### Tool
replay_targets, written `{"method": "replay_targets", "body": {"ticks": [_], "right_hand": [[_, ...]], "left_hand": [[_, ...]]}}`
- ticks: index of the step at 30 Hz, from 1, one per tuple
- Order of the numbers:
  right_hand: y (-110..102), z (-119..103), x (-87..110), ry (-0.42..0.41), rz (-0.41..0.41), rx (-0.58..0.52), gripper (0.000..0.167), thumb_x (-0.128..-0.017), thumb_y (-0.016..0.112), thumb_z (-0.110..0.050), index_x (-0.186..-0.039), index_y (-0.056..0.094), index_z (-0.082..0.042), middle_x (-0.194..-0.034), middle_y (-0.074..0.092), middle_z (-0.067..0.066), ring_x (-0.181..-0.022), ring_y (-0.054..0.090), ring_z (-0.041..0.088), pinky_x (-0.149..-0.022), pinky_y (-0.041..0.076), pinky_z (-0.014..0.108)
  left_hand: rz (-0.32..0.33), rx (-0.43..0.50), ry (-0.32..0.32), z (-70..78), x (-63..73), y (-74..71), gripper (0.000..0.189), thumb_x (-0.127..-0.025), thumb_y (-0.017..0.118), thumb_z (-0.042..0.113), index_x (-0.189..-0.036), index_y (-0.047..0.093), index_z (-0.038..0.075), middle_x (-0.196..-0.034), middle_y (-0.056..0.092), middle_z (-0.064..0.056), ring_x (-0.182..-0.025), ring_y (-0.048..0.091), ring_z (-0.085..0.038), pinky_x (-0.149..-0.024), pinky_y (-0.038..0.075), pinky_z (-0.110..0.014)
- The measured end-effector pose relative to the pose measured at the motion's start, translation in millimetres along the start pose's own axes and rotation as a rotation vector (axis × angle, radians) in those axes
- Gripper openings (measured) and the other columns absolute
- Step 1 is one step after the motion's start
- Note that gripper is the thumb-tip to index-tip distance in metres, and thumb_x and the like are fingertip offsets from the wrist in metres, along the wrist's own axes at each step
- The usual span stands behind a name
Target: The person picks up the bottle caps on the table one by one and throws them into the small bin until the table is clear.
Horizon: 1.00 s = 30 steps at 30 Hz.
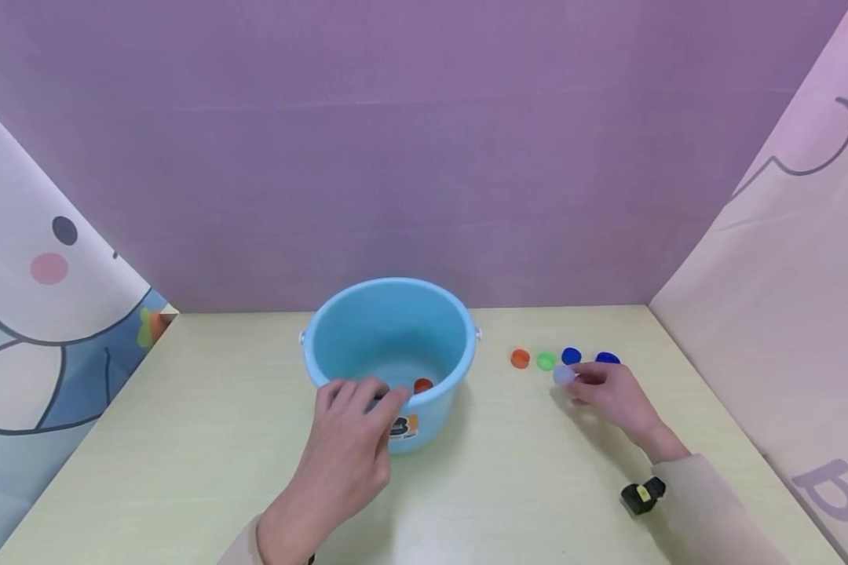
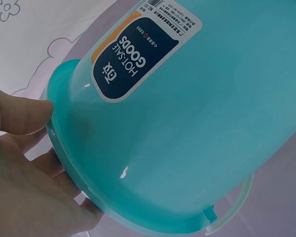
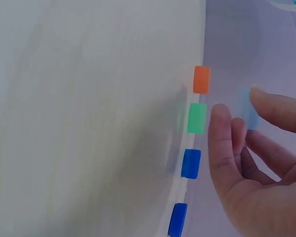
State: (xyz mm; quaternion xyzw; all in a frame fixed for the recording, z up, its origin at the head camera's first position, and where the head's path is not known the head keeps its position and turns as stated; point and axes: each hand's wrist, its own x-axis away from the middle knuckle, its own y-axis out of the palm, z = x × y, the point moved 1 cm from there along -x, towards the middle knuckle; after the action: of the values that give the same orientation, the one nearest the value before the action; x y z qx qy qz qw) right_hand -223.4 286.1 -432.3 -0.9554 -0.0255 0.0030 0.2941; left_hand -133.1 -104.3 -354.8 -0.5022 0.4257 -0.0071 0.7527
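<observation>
A light-blue bucket (image 1: 392, 292) stands upright near the middle of the table. My left hand (image 1: 353, 439) grips its near rim, with the fingers over the edge and the thumb beside them; the label (image 2: 138, 54) shows close by in the left wrist view. One orange bottle cap (image 1: 422, 385) lies inside the bucket. To the right, my right hand (image 1: 618, 396) pinches a pale translucent bottle cap (image 1: 564, 375) above the table. Just beyond that hand sit an orange cap (image 1: 520, 359), a green cap (image 1: 546, 361) and two blue caps (image 1: 571, 355), one partly hidden by the hand.
The pale table (image 1: 184, 439) meets a purple backdrop (image 1: 396, 157) behind the bucket. Printed panels (image 1: 805, 298) close in both sides. The bucket's pale handle (image 2: 241, 205) shows in the left wrist view. A black device (image 1: 643, 495) is at my right wrist.
</observation>
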Motion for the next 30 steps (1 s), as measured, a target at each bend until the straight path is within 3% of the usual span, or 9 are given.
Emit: {"method": "replay_targets", "body": {"ticks": [8,14,25,30], "right_hand": [[3,-9,-3.1,-0.038,0.015,-0.081,0.052,-0.097,0.070,-0.019,-0.135,0.055,0.013,-0.120,0.066,0.025,-0.097,0.073,0.031,-0.083,0.058,0.034],[6,-16,-2.7,-0.082,0.039,-0.131,0.053,-0.096,0.071,-0.017,-0.136,0.054,0.013,-0.117,0.067,0.024,-0.094,0.074,0.030,-0.082,0.058,0.030],[12,-33,-2.3,-0.126,0.053,-0.185,0.048,-0.095,0.073,-0.014,-0.133,0.058,0.012,-0.109,0.068,0.023,-0.086,0.074,0.017,-0.081,0.057,0.026],[14,-45,0.9,-0.127,0.041,-0.181,0.049,-0.094,0.074,-0.017,-0.133,0.060,0.009,-0.108,0.068,0.021,-0.086,0.075,0.026,-0.081,0.058,0.027]], "left_hand": [[-0.005,-0.004,-0.001,-0.5,0.6,0.4,0.040,-0.081,0.065,-0.006,-0.114,0.070,0.016,-0.097,0.059,0.000,-0.092,0.054,-0.023,-0.090,0.039,-0.047],[-0.005,-0.004,0.000,-0.3,0.4,0.2,0.039,-0.081,0.066,-0.005,-0.114,0.070,0.016,-0.098,0.060,0.000,-0.093,0.054,-0.023,-0.090,0.039,-0.047],[-0.007,-0.007,-0.004,-0.2,0.2,0.4,0.040,-0.081,0.066,-0.005,-0.114,0.070,0.016,-0.098,0.060,0.000,-0.093,0.054,-0.023,-0.091,0.039,-0.047],[-0.007,-0.008,-0.003,-0.3,0.3,0.5,0.040,-0.081,0.066,-0.005,-0.114,0.070,0.016,-0.098,0.060,0.000,-0.093,0.054,-0.023,-0.091,0.039,-0.047]]}}
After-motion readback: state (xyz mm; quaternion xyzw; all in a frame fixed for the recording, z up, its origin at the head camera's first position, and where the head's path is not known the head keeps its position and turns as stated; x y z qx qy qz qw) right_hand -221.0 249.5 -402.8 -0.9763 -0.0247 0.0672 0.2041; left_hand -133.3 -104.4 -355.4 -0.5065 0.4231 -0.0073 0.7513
